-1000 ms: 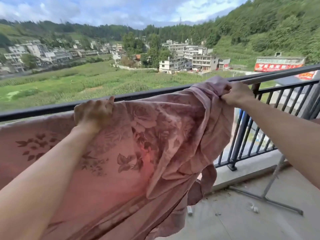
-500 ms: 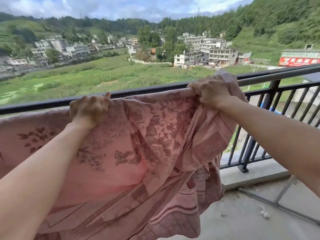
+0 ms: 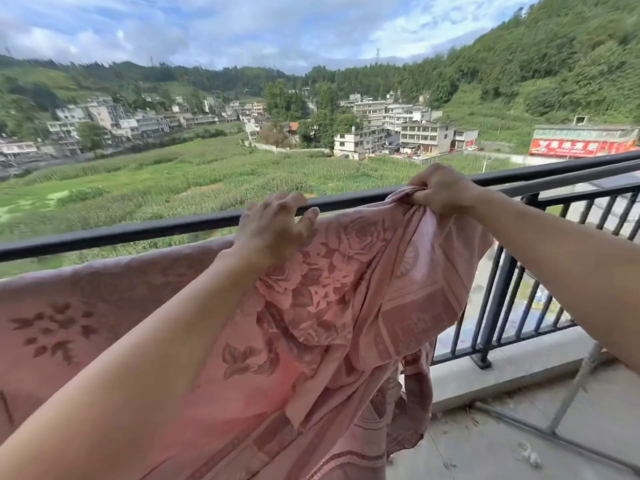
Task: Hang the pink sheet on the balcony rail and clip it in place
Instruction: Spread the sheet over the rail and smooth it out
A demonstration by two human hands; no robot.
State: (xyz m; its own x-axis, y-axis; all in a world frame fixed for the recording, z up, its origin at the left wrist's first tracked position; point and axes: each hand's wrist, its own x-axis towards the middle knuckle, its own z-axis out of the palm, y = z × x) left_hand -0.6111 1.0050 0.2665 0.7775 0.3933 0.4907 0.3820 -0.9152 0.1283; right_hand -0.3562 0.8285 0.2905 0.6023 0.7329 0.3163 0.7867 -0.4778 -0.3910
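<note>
Seen from the head camera, the pink sheet (image 3: 329,306) hangs on the near side of the balcony rail (image 3: 138,232). Its top edge runs just below the rail towards the left and rises to meet it at the right. What carries the left stretch cannot be made out, and the cloth is cut off by the left and bottom edges of the picture. The right hand (image 3: 440,192) sits on top of the rail with its fingers curled tight around a bunched corner of the sheet, and folds fall from that fist in front of the upright bars (image 3: 498,299) under the rail. The left hand (image 3: 273,230) is just left of it against the rail, blurred, with fingers spread and half bent. No cloth shows between them, but the palm faces away, so whether it presses the sheet or touches the rail cannot be told. Both forearms leave the picture at its lower corners. Below the rail to the right, a thin metal frame (image 3: 571,393) stands on the concrete floor (image 3: 485,452) — only part of it shows. A small white scrap (image 3: 530,457) near it is too blurred to name.
</note>
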